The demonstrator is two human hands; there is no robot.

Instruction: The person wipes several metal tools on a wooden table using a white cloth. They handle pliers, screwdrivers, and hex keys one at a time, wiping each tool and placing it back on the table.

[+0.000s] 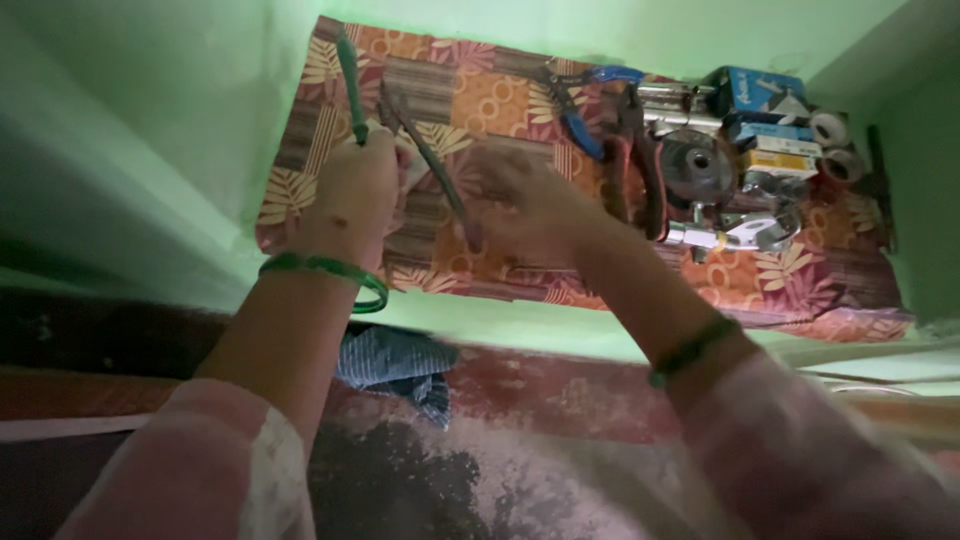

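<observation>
Green walls enclose a narrow ledge covered with a patterned cloth (500, 95) in orange, red and brown, which keeps the tools from sliding on the painted surface. The left hand (358, 190) is closed around a green-handled tool (350, 85), the handle pointing up and away from the wrist. The right hand (520, 195) is blurred; whether its fingers are apart or together cannot be told. It sits against a long dark metal tool (430, 160) lying diagonally between both hands. Blue-handled pliers (580, 110), chrome tap fittings (700, 170), small boxes (765, 120) and white tape rolls (835, 145) are grouped at the right end, within reach. A blue rag (400, 365) lies below the ledge.
</observation>
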